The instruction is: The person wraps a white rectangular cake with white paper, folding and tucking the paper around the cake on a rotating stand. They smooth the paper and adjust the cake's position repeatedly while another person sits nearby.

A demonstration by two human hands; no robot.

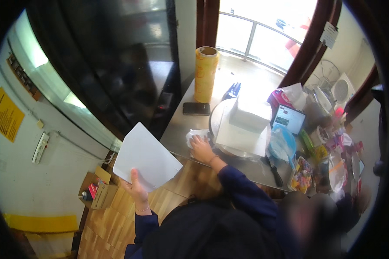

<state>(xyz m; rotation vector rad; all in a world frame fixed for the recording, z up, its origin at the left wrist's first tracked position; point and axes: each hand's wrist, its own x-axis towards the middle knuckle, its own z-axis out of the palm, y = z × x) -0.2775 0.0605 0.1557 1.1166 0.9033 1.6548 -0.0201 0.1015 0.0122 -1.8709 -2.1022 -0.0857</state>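
Note:
My left hand (135, 186) grips the lower edge of a flat white board (146, 155) with a rounded corner, held over the floor to the left of the table. My right hand (202, 149) rests on a crumpled white tissue or cloth (196, 134) near the front edge of the metal table (175, 140). Right beside that hand, a round turntable (218, 113) carries a square white board (243, 142) with a white block-shaped thing (253, 110) on it. Whether the fingers pinch the tissue is hard to tell.
Behind the tissue lie a dark phone (196, 109) and an upright roll of yellow film (206, 74). Right of the turntable are a blue bowl (282, 142), a black-handled knife (276, 174), a tray of small colourful items (301, 174) and a tablet (288, 119). Another person is partly visible at lower right.

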